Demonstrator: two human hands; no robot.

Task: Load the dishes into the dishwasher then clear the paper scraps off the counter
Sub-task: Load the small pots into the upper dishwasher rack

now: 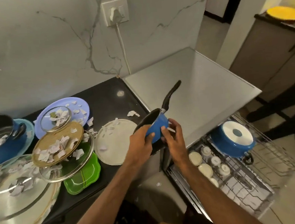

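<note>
Both hands held a small blue saucepan [156, 127] in the air over the front edge of the black table [107, 101], just left of the pulled-out dishwasher rack [270, 157]. The left hand [141, 145] gripped it from the near side, thumb on the blue wall and fingers curled under the body. The right hand [174, 136] cupped the other side, thumb pressed against the blue wall and fingers loosely bent behind it. The pan was tilted, its dark inside turned to the left and its black handle [171, 95] pointing up and away over the grey dishwasher top [202, 82]. In the rack a larger blue pot [233, 140] sat upside down, with white cups [205, 167] in rows beside it. On the table, paper scraps [132, 113] lay loose and scattered over a white plate [114, 144], a lilac plate [80, 103] carrying a glass bowl [55, 118], and a woven mat [57, 145] resting on a glass lid [87, 154] above a green dish [84, 177]. Another blue pot [4, 142] stood at the far left.
</note>
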